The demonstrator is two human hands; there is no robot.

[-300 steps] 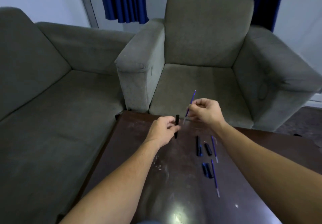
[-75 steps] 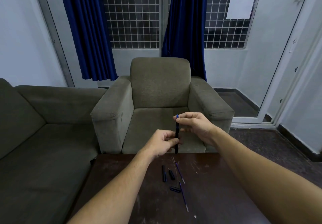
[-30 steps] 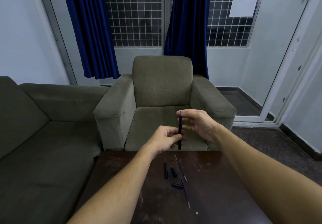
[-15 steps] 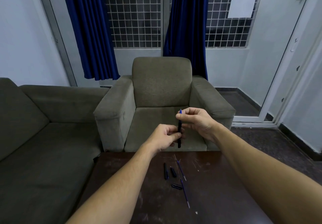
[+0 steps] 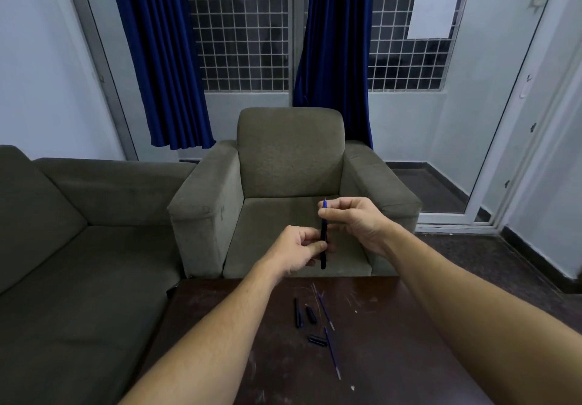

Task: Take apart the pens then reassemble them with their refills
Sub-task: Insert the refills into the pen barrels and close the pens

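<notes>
Black pen barrel (image 5: 323,244), pinched upright by the left hand (image 5: 299,249), now swallows nearly all the refill (image 5: 324,204) that the right hand (image 5: 352,219) fingertips have pushed down, so this pen nears reassembly.

1. Left hand (image 5: 299,249): bare; no glove, ring or wrist strap visible.
2. Right hand (image 5: 354,220): bare; no glove, ring or watch visible.
3. Left forearm (image 5: 201,338), entering from 7 o'clock: uncovered along its whole visible length; no sleeve in view.
4. Right forearm (image 5: 472,304), entering from 4 o'clock: likewise uncovered; no sleeve, band or marking visible.
</notes>
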